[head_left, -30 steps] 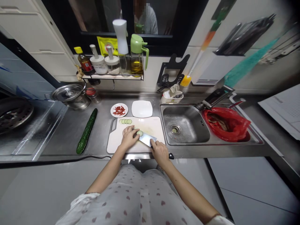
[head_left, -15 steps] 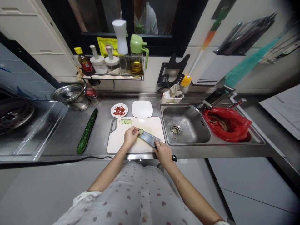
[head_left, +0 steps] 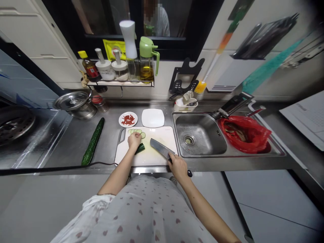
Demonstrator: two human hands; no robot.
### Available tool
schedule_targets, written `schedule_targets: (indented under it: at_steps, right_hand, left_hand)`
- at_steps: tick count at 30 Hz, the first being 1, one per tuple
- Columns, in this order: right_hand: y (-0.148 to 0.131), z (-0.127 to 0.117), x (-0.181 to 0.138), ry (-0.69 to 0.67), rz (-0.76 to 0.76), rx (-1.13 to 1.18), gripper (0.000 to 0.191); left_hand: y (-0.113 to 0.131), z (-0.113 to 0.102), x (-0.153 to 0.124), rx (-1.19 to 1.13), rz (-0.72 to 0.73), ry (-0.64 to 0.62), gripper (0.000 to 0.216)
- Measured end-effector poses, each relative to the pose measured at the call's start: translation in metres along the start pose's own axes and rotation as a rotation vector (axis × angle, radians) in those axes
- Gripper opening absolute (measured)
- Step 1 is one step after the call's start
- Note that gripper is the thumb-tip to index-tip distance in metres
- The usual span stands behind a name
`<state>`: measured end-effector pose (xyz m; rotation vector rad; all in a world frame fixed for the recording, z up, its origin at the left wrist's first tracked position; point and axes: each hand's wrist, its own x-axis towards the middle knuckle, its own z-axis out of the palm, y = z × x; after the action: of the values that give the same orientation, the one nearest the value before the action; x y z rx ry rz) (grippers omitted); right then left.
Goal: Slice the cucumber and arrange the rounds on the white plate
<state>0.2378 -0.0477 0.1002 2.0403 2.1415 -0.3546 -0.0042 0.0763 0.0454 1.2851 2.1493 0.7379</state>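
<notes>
My left hand [head_left: 134,140] pinches a cucumber slice [head_left: 143,135] over the upper left of the white cutting board [head_left: 164,135]. Behind its fingers lies a row of thin cucumber slices [head_left: 132,131], partly hidden. A cut piece of cucumber [head_left: 140,147] rests on the board beside that wrist, its far end covered by the hand. In my right hand [head_left: 178,165] is a kitchen knife [head_left: 160,147], gripped by its black handle, with the blade pointing up and left over the board. The blade is apart from the cucumber piece.
A whole cucumber [head_left: 93,141] lies left of the board. Behind the board are a plate of chopped red bits [head_left: 120,122] and a white plate [head_left: 153,118]. To the right are the sink [head_left: 202,135] and a red bag [head_left: 253,141]. A black cord [head_left: 101,163] runs along the front edge.
My left hand has moved up and left with the cucumber slice, off the knife blade toward the row. The cucumber piece has come into view. The knife has shifted slightly down and right.
</notes>
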Motion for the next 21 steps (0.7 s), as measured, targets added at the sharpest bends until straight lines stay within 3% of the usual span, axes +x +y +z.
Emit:
schedule_targets:
  at_steps: [8,21]
  right_hand:
    - [0.004,0.006,0.0,0.013,-0.001,0.018,0.042]
    - [0.002,-0.002,0.001,-0.009,-0.007,0.028,0.041]
  left_hand:
    - [-0.005,0.006,0.026,0.048,0.014,0.031,0.016]
    - [-0.011,0.011,0.028,0.331,0.194,-0.03,0.036]
